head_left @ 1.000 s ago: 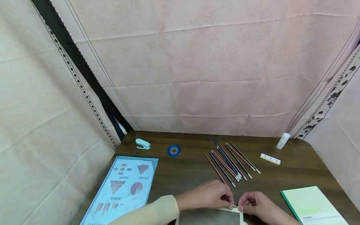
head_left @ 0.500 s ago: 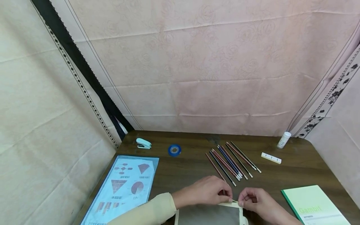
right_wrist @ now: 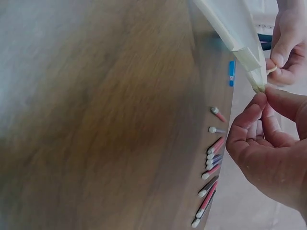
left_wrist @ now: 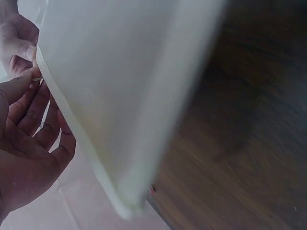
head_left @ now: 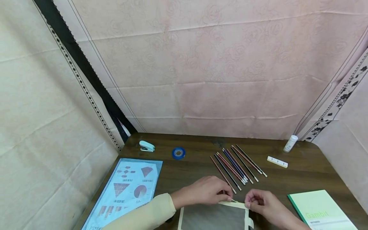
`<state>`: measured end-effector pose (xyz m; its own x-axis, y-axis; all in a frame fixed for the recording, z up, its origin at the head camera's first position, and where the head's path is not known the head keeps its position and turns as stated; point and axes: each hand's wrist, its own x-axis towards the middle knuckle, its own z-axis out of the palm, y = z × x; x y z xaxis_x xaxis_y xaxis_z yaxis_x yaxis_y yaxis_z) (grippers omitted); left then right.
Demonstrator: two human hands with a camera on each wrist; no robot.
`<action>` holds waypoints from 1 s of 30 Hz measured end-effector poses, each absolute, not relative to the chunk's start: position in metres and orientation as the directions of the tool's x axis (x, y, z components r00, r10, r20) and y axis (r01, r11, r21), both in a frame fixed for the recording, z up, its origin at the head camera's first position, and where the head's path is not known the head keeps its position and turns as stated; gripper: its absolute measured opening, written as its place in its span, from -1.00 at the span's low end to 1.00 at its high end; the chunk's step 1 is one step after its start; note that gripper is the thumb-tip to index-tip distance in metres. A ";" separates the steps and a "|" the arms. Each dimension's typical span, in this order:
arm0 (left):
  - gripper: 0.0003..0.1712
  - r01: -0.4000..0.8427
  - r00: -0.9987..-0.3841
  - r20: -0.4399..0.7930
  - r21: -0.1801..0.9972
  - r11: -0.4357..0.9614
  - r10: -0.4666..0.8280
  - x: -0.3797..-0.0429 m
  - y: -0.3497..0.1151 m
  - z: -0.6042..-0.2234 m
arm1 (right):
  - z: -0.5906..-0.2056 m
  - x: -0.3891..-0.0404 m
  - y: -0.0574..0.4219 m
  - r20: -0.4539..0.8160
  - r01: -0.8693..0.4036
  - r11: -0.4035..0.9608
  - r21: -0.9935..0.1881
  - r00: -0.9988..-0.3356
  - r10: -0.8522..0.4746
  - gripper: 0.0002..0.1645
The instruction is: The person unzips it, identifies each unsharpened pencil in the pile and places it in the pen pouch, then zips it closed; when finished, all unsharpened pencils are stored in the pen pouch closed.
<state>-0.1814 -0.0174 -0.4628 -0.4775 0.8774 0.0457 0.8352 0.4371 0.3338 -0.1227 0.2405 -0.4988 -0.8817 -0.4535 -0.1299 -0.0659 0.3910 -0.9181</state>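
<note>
A see-through pouch (head_left: 217, 217) with cream edging stands at the bottom of the head view, its lower part cut off by the frame. My right hand (head_left: 267, 207) pinches its upper right corner between thumb and fingertips. Along the top edge, my left hand (head_left: 211, 190) pinches a thin cream pull cord (right_wrist: 272, 70), which shows as a small loop in the right wrist view. A cream side tab (right_wrist: 247, 58) sticks out below the held corner. In the left wrist view, the pouch's pale face fills the middle, beside my fingers.
Several pencils (head_left: 234, 166) lie beyond my hands. Behind are a light blue stapler (head_left: 147, 146), blue tape roll (head_left: 178, 153), white block (head_left: 277, 161) and white bottle (head_left: 290, 143). A blue chart folder (head_left: 129, 182) lies left, a green notebook (head_left: 322, 207) right.
My left hand has slid left along the pouch's top edge, away from my right hand, showing more of the edging. My right hand keeps hold of the corner.
</note>
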 end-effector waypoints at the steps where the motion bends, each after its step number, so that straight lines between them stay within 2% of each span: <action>1: -0.87 0.833 -0.483 0.048 0.333 0.442 0.874 -0.182 -0.020 -0.463 | -0.500 -0.122 0.242 -0.126 -0.069 0.394 -0.916 -0.885 -0.447 -0.80; 8: -0.86 0.816 -0.503 0.060 0.362 0.450 0.862 -0.187 -0.040 -0.466 | -0.502 -0.121 0.252 -0.176 -0.019 0.435 -0.900 -0.897 -0.405 -0.74; 17: -0.85 0.820 -0.466 0.051 0.399 0.410 0.883 -0.194 -0.052 -0.467 | -0.502 -0.121 0.254 -0.141 -0.060 0.463 -0.884 -0.911 -0.389 -0.72; 30: -0.81 0.768 -0.514 0.041 0.467 0.438 0.857 -0.199 -0.072 -0.464 | -0.500 -0.119 0.260 -0.113 -0.068 0.466 -0.882 -0.930 -0.349 -0.74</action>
<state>-0.1986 -0.0717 -0.4644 -0.5138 0.8569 0.0414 0.7681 0.4379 0.4671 -0.1187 0.2599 -0.5000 -0.9302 -0.3492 -0.1130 -0.0679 0.4662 -0.8821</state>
